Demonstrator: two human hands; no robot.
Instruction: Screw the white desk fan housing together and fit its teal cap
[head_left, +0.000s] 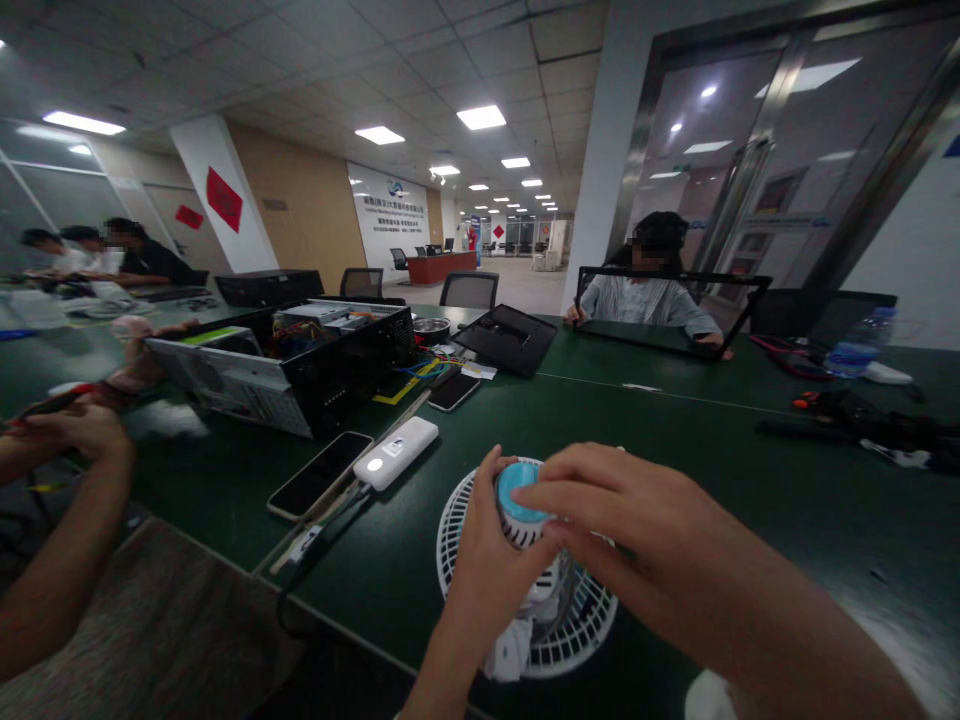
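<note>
A small white fan with a round grille lies on the green table right in front of me. Its hub has a blue cap. My left hand wraps around the white hub from the left, thumb up beside the cap. From the right, my right hand reaches over, its fingers pinched on the blue cap and hub. Part of the grille is hidden under both hands.
A white power bank and a phone lie left of the fan, another phone further back. An open computer case stands at the left. Another person's arm is at the left edge; a person sits across behind a dark frame.
</note>
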